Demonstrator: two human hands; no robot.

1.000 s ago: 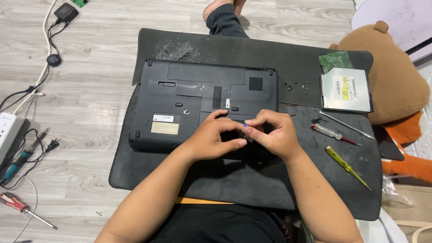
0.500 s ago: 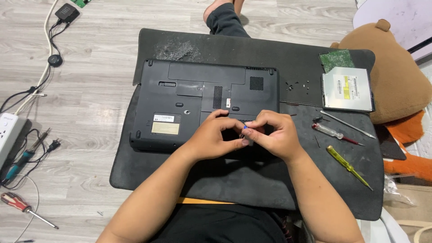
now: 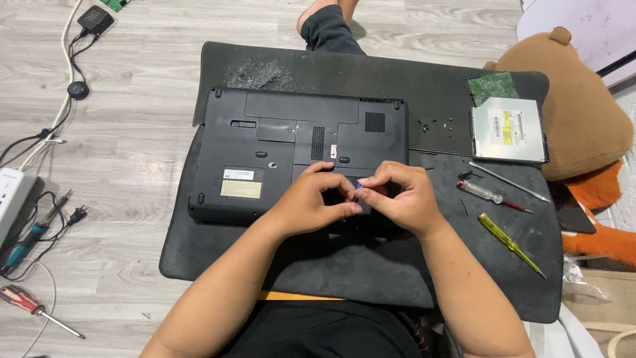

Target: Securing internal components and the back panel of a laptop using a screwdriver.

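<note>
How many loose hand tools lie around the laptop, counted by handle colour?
Yellow-green handle screwdriver: 1
Clear handle screwdriver: 1
Red and black handle screwdriver: 1
Blue handle soldering iron: 1
Bare metal rod: 1
Total: 5

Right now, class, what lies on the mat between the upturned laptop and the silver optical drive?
In the head view, a few small loose screws lie on the black mat between the laptop and the optical drive; otherwise that stretch is bare mat.

- Bright, even light, soft and diffuse.
- Faint shadows under the hands [image 3: 361, 199] on the laptop [image 3: 298, 142].
- Mild sheen on the wood floor [image 3: 132, 132], no harsh glare.
- Sharp centre; slight wide-angle stretch at edges.
</note>
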